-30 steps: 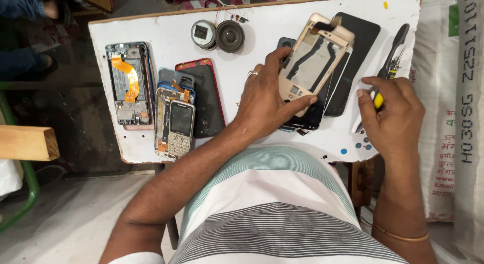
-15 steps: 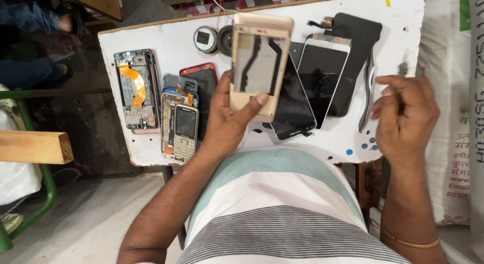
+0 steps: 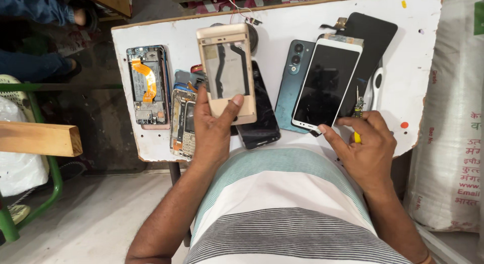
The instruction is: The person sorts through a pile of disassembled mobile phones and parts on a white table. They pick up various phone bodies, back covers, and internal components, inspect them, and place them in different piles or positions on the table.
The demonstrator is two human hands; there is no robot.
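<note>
My left hand (image 3: 214,133) holds a gold phone frame (image 3: 227,72) upright above the white board (image 3: 418,52), thumb on its lower right corner. The frame's inside shows black flex strips. My right hand (image 3: 367,148) grips a small screwdriver (image 3: 357,115) with a yellow handle, and its forefinger touches the bottom edge of a white-bordered phone screen (image 3: 327,85) lying on the board. Under that screen lie a teal phone back (image 3: 292,77) and a black panel (image 3: 370,37).
An opened phone with an orange flex cable (image 3: 147,87) and a small keypad phone (image 3: 183,124) lie at the board's left. A black phone (image 3: 262,120) lies under the gold frame. A printed sack (image 3: 454,133) stands at the right, a green frame (image 3: 35,87) at left.
My left hand has carried the gold frame leftward off the pile and raised it, uncovering the white-bordered screen. My right hand has come down onto that screen's bottom edge.
</note>
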